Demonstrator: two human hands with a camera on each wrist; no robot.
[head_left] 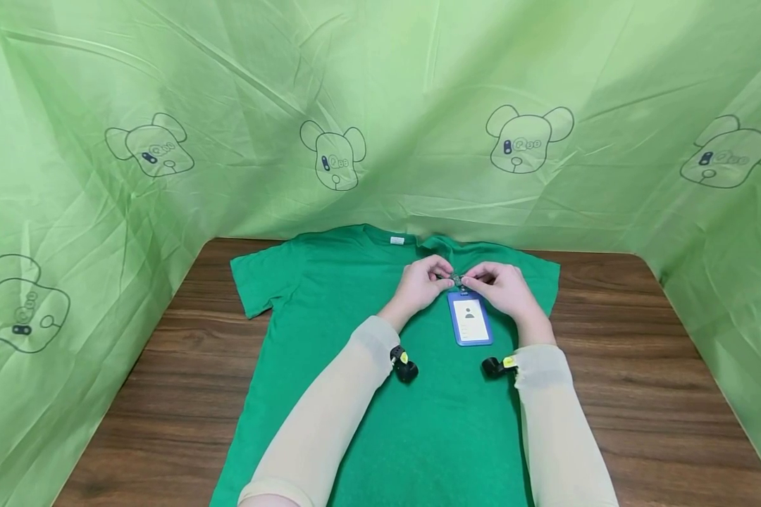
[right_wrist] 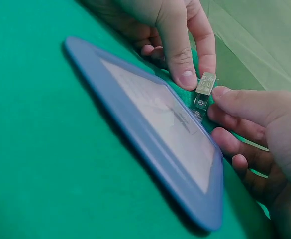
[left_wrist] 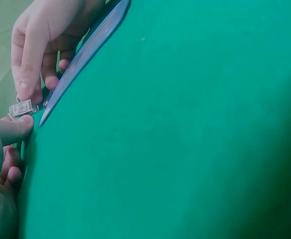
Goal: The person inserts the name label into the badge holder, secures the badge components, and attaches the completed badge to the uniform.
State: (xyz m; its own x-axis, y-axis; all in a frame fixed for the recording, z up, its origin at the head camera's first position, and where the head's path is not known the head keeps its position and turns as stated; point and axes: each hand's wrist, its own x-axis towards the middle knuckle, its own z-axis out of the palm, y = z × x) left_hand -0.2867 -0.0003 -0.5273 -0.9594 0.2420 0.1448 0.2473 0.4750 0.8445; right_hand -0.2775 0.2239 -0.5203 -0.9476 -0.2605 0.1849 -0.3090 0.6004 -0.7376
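A green T-shirt [head_left: 380, 394] lies spread out, its collar toward the back. On its chest is an ID badge [head_left: 471, 320] in a blue frame, a white card inside, hanging from a small metal clip [right_wrist: 206, 83]. My left hand [head_left: 420, 285] pinches the clip from the left with thumb and forefinger. From the other side my right hand [head_left: 502, 285] grips it between thumb and forefinger, the remaining fingers curled below. Shirt cloth is bunched behind the clip. In the right wrist view the badge stands tilted close over the cloth.
Beneath the shirt is a brown wooden table [head_left: 647, 394]. Light green sheeting [head_left: 418, 84] with bear-head drawings walls in the back and both sides. Each pale sleeve carries a small black wrist camera [head_left: 406, 367] near the cuff.
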